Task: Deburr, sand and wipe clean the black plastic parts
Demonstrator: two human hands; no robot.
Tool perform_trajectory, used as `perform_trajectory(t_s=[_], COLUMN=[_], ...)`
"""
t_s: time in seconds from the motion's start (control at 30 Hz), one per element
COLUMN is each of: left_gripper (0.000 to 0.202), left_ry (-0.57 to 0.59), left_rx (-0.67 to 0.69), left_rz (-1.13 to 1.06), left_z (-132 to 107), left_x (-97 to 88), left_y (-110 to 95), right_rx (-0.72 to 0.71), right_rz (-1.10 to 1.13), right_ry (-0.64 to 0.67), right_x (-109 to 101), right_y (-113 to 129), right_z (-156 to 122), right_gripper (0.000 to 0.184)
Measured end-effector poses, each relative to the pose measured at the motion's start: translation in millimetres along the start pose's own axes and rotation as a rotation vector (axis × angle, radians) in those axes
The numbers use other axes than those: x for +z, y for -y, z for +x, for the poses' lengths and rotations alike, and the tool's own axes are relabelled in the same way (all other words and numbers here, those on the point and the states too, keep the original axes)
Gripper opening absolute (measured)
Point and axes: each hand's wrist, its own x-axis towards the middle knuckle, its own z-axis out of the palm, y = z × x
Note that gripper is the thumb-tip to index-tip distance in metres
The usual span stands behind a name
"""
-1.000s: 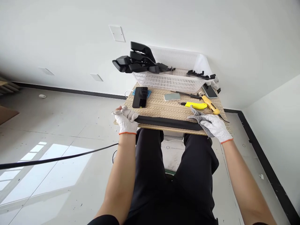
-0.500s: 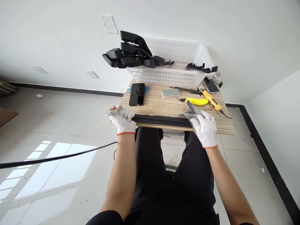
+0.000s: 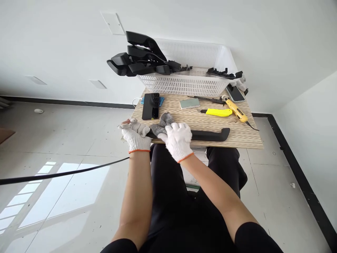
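A long black plastic trim piece (image 3: 207, 135) lies along the near edge of the small table, its right end bent upward. My left hand (image 3: 135, 135), in a white knit glove, is closed around the left end of the piece and hides that end. My right hand (image 3: 179, 140), gloved the same way, grips a grey cloth (image 3: 162, 123) and presses it on the piece just right of my left hand. Part of the cloth sticks up past the fingers.
On the wood-slat table (image 3: 247, 138) lie a black phone-like device (image 3: 151, 106), a grey-green block (image 3: 190, 103), a yellow utility knife (image 3: 218, 112), a yellow corded tool (image 3: 237, 109) and a phone (image 3: 235, 93). Behind stands a white basket (image 3: 184, 85) with black plastic parts (image 3: 147, 52).
My right hand has slid left along the trim piece with the cloth, from its right end to near my left hand, uncovering the bent right end. My left hand stays on the piece.
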Motion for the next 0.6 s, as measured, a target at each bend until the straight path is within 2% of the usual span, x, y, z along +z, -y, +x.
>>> perform_trajectory(t_s=[0.13,0.2,0.27,0.37,0.47,0.6], left_gripper=[0.036,0.035,0.033,0.032,0.031,0.034], left_ry=[-0.019,0.001,0.018,0.035,0.036,0.033], left_rx=[-0.034,-0.034,-0.033,-0.041,-0.077,-0.095], left_rz=[-0.024,-0.008,0.015,0.015,0.006,0.014], left_z=[-2,-3,-2,-1,-3,-9], left_x=[4.3,3.5,0.9,-2.3,-0.8,5.3], left_y=[-1,-2,-2,-3,-5,-8], right_rx=[-0.004,-0.009,-0.004,0.024,0.074,0.302], right_rz=[0.047,0.072,0.099,0.106,0.037,-0.077], right_ry=[0.056,0.057,0.049,0.053,0.049,-0.066], right_x=[7,6,0,-15,-35,-54], right_y=[30,31,21,-15,-70,-145], right_z=[19,20,15,-3,-33,-79], right_gripper=[0.062,0.061,0.058,0.056,0.053,0.054])
